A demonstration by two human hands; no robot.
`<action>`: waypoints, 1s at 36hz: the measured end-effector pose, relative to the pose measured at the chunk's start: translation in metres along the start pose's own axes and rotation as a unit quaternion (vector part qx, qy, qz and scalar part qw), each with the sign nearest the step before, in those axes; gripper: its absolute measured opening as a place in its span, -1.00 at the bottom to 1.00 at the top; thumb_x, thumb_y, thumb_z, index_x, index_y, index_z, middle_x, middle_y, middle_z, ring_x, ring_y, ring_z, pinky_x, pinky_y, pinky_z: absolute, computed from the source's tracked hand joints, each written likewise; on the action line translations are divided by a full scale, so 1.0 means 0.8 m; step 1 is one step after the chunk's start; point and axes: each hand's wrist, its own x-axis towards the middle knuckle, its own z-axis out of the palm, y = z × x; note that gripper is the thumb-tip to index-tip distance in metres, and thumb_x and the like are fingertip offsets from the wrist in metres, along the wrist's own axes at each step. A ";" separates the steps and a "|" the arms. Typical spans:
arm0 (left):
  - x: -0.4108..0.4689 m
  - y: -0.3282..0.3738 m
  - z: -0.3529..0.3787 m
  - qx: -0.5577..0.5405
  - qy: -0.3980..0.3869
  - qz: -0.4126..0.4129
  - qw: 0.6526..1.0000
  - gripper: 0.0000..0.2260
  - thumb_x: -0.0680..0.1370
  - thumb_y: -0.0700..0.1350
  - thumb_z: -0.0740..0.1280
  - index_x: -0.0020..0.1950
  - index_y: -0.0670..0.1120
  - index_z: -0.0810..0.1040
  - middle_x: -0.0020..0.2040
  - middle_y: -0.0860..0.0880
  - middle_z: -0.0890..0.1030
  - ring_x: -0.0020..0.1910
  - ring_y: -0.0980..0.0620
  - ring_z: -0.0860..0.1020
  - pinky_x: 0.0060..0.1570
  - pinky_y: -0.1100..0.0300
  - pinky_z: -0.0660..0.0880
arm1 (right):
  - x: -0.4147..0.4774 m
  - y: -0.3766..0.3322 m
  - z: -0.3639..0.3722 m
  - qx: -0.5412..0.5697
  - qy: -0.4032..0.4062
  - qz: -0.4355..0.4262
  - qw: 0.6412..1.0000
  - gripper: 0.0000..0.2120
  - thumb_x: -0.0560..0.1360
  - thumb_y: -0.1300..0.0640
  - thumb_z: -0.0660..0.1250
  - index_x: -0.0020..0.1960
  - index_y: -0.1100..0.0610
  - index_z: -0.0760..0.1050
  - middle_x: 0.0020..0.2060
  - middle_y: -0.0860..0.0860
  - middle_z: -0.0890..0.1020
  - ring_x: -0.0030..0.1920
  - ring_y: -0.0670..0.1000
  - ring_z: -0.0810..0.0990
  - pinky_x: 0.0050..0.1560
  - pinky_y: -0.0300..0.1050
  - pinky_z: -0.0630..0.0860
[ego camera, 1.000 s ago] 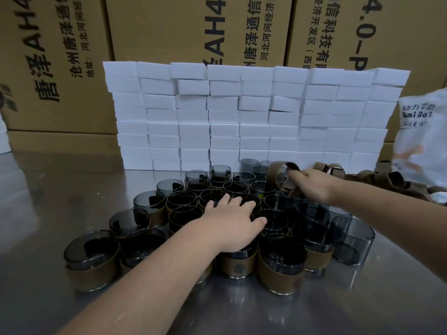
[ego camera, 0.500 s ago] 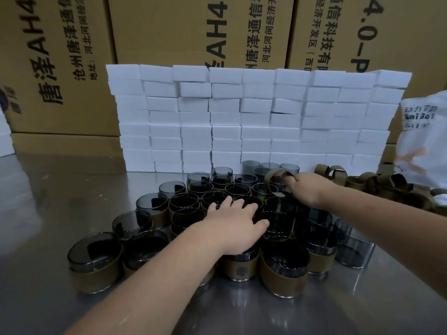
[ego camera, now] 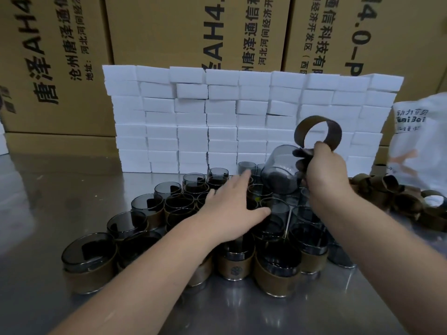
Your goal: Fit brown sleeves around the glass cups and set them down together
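My right hand (ego camera: 324,175) pinches the tilted glass cup (ego camera: 280,172) and a loose brown sleeve (ego camera: 316,129) together, high over the far cups. My left hand (ego camera: 232,209), fingers spread, lies just left and below.

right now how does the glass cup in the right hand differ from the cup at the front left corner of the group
The held glass cup is bare; the front-left cup wears a brown sleeve. The held glass cup is tilted in the air, gripped by the right hand; the front-left cup stands upright on the metal table. Both are smoky grey glass.
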 end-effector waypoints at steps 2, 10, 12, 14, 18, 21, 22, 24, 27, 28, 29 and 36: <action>-0.001 0.009 -0.004 -0.086 0.047 0.033 0.995 -0.11 0.41 0.17 0.39 0.51 0.17 -0.17 0.53 0.12 0.00 0.49 0.07 0.08 0.43 0.10 0.07 | -0.017 0.004 0.003 0.052 -0.013 0.050 0.997 -0.65 0.56 0.03 0.05 -0.18 0.14 0.54 -0.46 0.02 0.46 -0.57 -0.03 0.36 -0.52 -0.23 0.25; -0.013 0.020 -0.002 -0.213 0.128 0.100 0.963 -0.22 0.22 0.16 0.50 0.29 0.43 0.12 0.26 0.26 0.37 0.11 0.48 0.37 0.05 0.61 0.25 | -0.045 0.000 -0.001 0.203 -0.079 0.165 0.962 -0.73 0.54 0.18 0.06 -0.26 0.22 0.42 -0.56 0.06 0.52 -0.52 0.02 0.34 -0.32 -0.15 0.37; -0.013 0.023 -0.002 -0.241 0.162 0.082 0.953 -0.30 0.19 0.17 0.46 0.23 0.42 0.19 0.22 0.20 0.43 0.15 0.30 0.45 0.13 0.43 0.34 | -0.048 -0.003 -0.003 0.209 -0.110 0.154 0.960 -0.72 0.55 0.19 0.05 -0.24 0.22 0.43 -0.52 0.07 0.57 -0.45 0.04 0.44 -0.22 -0.10 0.44; -0.010 0.023 -0.002 -0.252 0.191 0.066 0.946 -0.31 0.19 0.17 0.44 0.24 0.37 0.21 0.17 0.18 0.42 0.13 0.26 0.47 0.08 0.45 0.34 | -0.048 -0.005 -0.007 0.190 -0.131 0.131 0.964 -0.71 0.55 0.19 0.04 -0.23 0.21 0.46 -0.44 0.07 0.62 -0.41 0.03 0.53 -0.21 -0.10 0.50; -0.003 0.015 -0.009 -0.253 0.249 0.032 0.934 -0.31 0.24 0.17 0.47 0.31 0.27 0.24 0.10 0.20 0.33 -0.02 0.40 0.41 -0.15 0.59 0.28 | -0.046 -0.017 -0.019 0.074 -0.143 0.030 0.986 -0.77 0.56 0.20 0.06 -0.11 0.14 0.48 -0.26 0.04 0.68 -0.47 -0.01 0.62 -0.43 -0.26 0.53; 0.001 0.011 -0.013 -0.277 0.283 0.014 0.918 -0.30 0.28 0.12 0.48 0.35 0.21 0.25 0.20 0.12 0.34 0.02 0.26 0.42 -0.07 0.49 0.27 | -0.051 -0.020 -0.023 -0.015 -0.162 -0.058 0.985 -0.79 0.60 0.12 0.07 -0.09 0.05 0.47 -0.44 0.01 0.66 -0.58 -0.05 0.51 -0.53 -0.29 0.45; 0.002 0.010 -0.014 -0.280 0.292 0.015 0.914 -0.31 0.30 0.10 0.49 0.35 0.20 0.25 0.22 0.11 0.33 0.03 0.26 0.40 -0.05 0.50 0.25 | -0.054 -0.020 -0.022 -0.031 -0.162 -0.088 0.982 -0.76 0.61 0.09 0.07 -0.14 0.03 0.47 -0.53 -0.02 0.60 -0.61 -0.07 0.46 -0.56 -0.31 0.40; 0.004 0.011 -0.016 -0.279 0.301 0.020 0.912 -0.31 0.31 0.06 0.50 0.36 0.19 0.25 0.25 0.10 0.30 0.06 0.23 0.40 -0.02 0.51 0.24 | -0.058 -0.021 -0.019 -0.062 -0.157 -0.145 0.975 -0.72 0.61 0.09 0.11 -0.26 -0.01 0.42 -0.62 -0.06 0.47 -0.62 -0.12 0.38 -0.59 -0.36 0.32; 0.005 0.012 -0.017 -0.275 0.302 0.034 0.912 -0.29 0.30 0.10 0.50 0.36 0.22 0.23 0.25 0.11 0.29 0.04 0.22 0.46 0.00 0.44 0.35 | -0.061 -0.020 -0.018 -0.163 -0.140 -0.237 0.947 -0.77 0.50 0.19 0.22 -0.28 -0.07 0.39 -0.61 -0.09 0.47 -0.62 -0.19 0.38 -0.61 -0.40 0.27; 0.005 0.012 -0.016 -0.275 0.299 0.041 0.913 -0.28 0.30 0.11 0.50 0.36 0.23 0.22 0.24 0.11 0.29 0.02 0.26 0.46 -0.01 0.43 0.39 | -0.060 -0.021 -0.018 -0.178 -0.137 -0.250 0.942 -0.80 0.45 0.21 0.26 -0.25 -0.07 0.43 -0.57 -0.07 0.49 -0.61 -0.19 0.40 -0.61 -0.40 0.27; 0.006 0.013 -0.016 -0.274 0.294 0.047 0.915 -0.27 0.31 0.10 0.50 0.37 0.25 0.20 0.23 0.12 0.27 0.00 0.33 0.45 -0.02 0.40 0.44 | -0.060 -0.021 -0.019 -0.177 -0.137 -0.250 0.942 -0.82 0.41 0.23 0.29 -0.19 -0.06 0.46 -0.53 -0.03 0.50 -0.59 -0.19 0.39 -0.61 -0.38 0.28; 0.001 0.018 -0.013 -0.264 0.262 0.092 0.924 -0.22 0.36 0.02 0.49 0.33 0.38 0.02 0.03 0.32 0.18 0.19 0.16 0.40 0.19 0.04 0.48 | -0.065 -0.018 -0.015 -0.090 -0.149 -0.204 0.963 -0.71 0.45 0.26 0.23 -0.25 -0.07 0.59 -0.58 -0.14 0.49 -0.55 -0.19 0.40 -0.57 -0.39 0.28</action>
